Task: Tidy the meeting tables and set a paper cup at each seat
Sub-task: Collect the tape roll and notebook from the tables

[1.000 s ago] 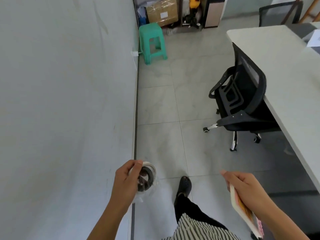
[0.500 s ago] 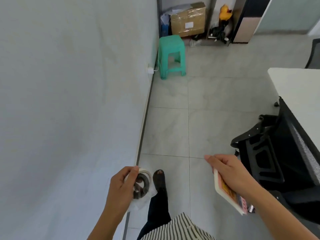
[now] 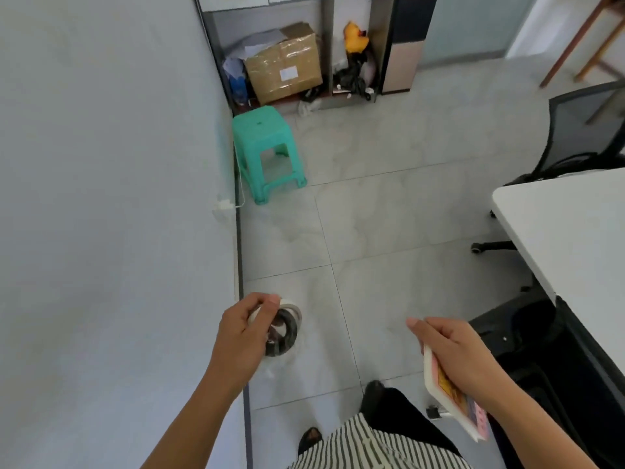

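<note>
My left hand [image 3: 241, 336] grips a white tape roll [image 3: 287, 324] with a dark coiled thing inside its ring, held low over the tiled floor beside the wall. My right hand [image 3: 455, 350] is closed on a thin book [image 3: 453, 399] with a pink and orange cover, edge up. A white meeting table [image 3: 568, 228] stands at the right with nothing on the part that shows. No paper cup is visible.
A grey wall [image 3: 111, 214] runs along my left. Ahead stand a green plastic stool [image 3: 267, 150], a cardboard box [image 3: 287, 64] and clutter in a shelf unit. Black office chairs [image 3: 541, 353] sit at the table's edge, another chair [image 3: 588, 130] farther back.
I have walked forward along the wall; the stool and shelf are nearer and the near chair has slid to the lower right. Both hands keep their holds.
</note>
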Action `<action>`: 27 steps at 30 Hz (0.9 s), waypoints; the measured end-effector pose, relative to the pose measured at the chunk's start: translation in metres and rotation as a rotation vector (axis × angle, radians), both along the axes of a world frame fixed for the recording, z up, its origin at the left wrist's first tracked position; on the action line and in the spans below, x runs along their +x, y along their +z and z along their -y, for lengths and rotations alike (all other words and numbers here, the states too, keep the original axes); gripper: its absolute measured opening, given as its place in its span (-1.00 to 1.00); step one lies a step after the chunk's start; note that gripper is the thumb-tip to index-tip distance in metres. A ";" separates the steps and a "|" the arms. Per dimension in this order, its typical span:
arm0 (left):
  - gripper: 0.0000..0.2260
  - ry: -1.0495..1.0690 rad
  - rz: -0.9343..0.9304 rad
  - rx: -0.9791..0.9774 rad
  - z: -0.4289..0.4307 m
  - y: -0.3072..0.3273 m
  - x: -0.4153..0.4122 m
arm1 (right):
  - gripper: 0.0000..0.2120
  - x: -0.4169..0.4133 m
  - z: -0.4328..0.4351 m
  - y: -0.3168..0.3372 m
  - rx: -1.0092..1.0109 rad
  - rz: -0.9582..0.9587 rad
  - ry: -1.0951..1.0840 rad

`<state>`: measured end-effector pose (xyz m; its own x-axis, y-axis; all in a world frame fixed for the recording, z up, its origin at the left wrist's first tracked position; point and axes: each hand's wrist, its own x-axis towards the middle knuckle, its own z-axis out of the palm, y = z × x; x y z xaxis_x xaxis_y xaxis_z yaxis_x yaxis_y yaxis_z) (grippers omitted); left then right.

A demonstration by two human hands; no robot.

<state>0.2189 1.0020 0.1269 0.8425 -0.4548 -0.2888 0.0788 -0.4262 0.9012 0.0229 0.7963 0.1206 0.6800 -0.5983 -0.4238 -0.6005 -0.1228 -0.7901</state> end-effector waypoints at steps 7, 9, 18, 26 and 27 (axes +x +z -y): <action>-0.81 -0.014 -0.055 0.012 0.159 -0.019 0.110 | -0.56 0.110 0.153 -0.026 0.054 -0.061 -0.075; -0.80 0.009 -0.064 0.004 0.197 -0.014 0.139 | -0.55 0.150 0.199 -0.023 0.050 -0.055 -0.065; -0.81 0.192 -0.068 0.014 0.295 -0.012 0.287 | -0.56 0.374 0.357 0.007 -0.032 0.016 0.112; -0.81 0.224 -0.080 0.003 0.380 -0.032 0.487 | -0.56 0.543 0.425 -0.015 -0.053 -0.009 0.106; -0.81 0.206 -0.070 0.000 0.395 -0.027 0.515 | -0.56 0.563 0.434 -0.010 -0.054 -0.002 0.089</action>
